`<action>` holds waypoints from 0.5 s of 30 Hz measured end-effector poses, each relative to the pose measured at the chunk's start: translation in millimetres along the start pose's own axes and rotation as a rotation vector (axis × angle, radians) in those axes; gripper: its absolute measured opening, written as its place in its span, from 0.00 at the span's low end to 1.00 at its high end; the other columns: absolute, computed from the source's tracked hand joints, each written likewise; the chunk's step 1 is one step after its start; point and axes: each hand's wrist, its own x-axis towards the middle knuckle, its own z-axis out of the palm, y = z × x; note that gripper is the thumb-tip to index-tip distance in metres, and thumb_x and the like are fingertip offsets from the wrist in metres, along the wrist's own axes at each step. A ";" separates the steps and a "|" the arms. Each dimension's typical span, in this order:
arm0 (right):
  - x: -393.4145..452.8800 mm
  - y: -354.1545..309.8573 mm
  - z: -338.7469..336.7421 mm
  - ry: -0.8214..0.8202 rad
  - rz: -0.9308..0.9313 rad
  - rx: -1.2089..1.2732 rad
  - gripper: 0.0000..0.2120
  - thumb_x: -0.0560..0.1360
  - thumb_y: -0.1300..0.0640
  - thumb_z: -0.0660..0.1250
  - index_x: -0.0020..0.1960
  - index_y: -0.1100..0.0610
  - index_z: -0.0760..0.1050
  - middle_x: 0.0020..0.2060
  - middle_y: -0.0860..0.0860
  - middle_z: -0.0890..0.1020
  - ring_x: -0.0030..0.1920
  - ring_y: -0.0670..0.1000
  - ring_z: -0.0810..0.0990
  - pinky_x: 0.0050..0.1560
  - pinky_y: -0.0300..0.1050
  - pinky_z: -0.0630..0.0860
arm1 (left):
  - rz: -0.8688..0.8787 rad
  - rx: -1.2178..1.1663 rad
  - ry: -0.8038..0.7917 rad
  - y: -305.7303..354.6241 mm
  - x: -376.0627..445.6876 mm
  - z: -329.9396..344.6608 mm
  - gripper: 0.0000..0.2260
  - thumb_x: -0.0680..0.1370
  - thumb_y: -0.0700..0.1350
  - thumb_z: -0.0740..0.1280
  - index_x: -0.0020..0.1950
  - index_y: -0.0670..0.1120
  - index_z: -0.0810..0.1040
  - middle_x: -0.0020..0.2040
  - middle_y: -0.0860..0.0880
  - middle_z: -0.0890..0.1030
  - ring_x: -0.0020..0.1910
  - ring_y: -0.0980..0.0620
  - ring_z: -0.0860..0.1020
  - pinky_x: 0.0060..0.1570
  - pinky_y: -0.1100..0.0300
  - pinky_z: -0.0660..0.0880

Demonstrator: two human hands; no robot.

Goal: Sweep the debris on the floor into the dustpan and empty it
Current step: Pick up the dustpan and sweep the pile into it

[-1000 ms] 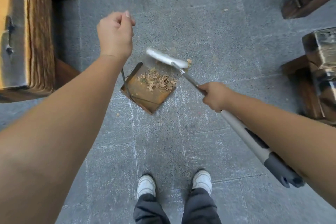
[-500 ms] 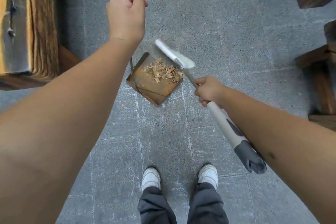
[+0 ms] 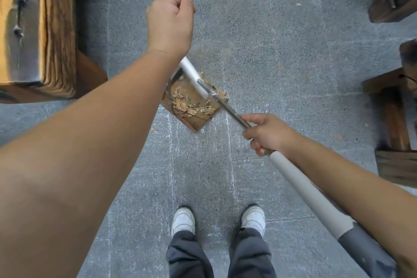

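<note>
the rusty brown, square metal dustpan [image 3: 195, 112] sits at the centre of the frame, holding a loose heap of dry tan leaf debris [image 3: 191, 104] piled toward its near side. the left hand [image 3: 170, 22], in the upper middle, is clenched into a fist with the thumb pressed on top; judging by the thin dark upright handle [image 3: 168, 90] rising from the pan's left edge toward that wrist, it is probably gripping the handle's top, though the contact itself is hidden behind the hand. the right hand [image 3: 267, 133], right of centre, grasps the long broom pole [image 3: 302, 187] where bare metal meets the pale grey sleeve, fingers wrapped around it. the white broom head [image 3: 194, 80] lies across the pan's upper edge.

whether the pan rests on the grey speckled stone floor [image 3: 270, 40] or hangs just above it cannot be told. the main risk, as i judge it, is tipping: the handle is thin and held high up, so a swing or twist of the pan could slide light leaves over the open far lip. a hard pull of the broom head could also flick scraps out past the low back wall. a few crumbs [image 3: 152, 129] lie on the floor just lower left of the pan. the dark wooden bench [image 3: 61, 40] at upper left stands close enough to knock the pan when carried.
</note>
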 end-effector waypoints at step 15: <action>60.9 -16.4 50.9 0.062 -0.077 -0.282 0.24 0.77 0.68 0.62 0.72 0.56 0.68 0.44 0.57 0.76 0.24 0.49 0.72 0.18 0.38 0.70 | 0.049 0.026 0.016 -3.8 6.1 0.1 0.17 0.78 0.50 0.58 0.29 0.54 0.70 0.26 0.57 0.70 0.30 0.54 0.69 0.34 0.59 0.66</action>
